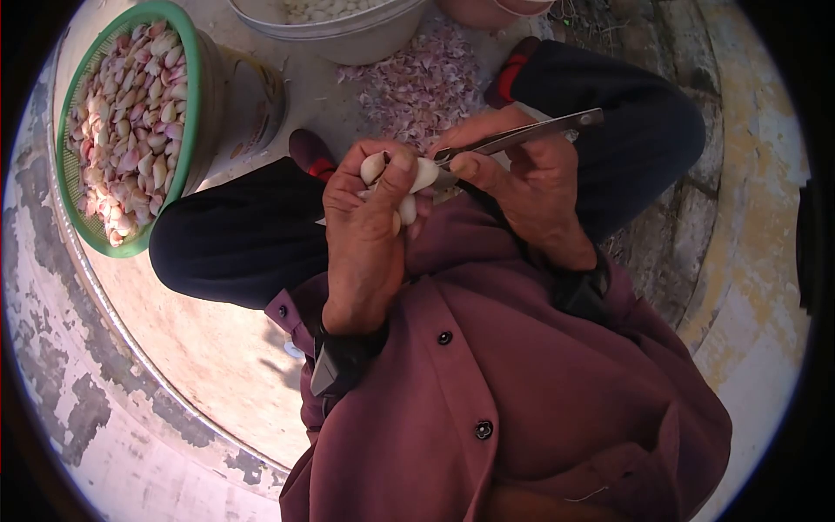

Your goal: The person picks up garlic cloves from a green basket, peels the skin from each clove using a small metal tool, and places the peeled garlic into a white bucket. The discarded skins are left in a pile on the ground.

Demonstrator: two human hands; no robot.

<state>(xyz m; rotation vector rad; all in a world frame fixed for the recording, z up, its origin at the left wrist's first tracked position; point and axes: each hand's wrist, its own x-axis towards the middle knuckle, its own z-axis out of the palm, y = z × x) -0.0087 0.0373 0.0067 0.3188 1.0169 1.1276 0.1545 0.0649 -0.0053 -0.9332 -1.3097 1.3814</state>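
Several pale garlic cloves (424, 175) are gathered in my left hand (369, 228), its thumb pressed over them and its fingers curled beneath. My right hand (532, 178) grips a slim metal tool (535, 132) that looks like a folding knife or long tweezers. The tool's near tip meets the clove at the right side of my left hand, beside my right thumb. Its far end sticks out past my right fingers. Part of the cloves is hidden by my left thumb and fingers.
A green basket (185, 104) full of unpeeled garlic cloves (130, 130) stands at left on a bucket (248, 109). Ahead is a whitish basin (365, 36) with peeled cloves, beside a pinkish container (496, 10). Garlic skins (426, 83) litter the ground between my feet.
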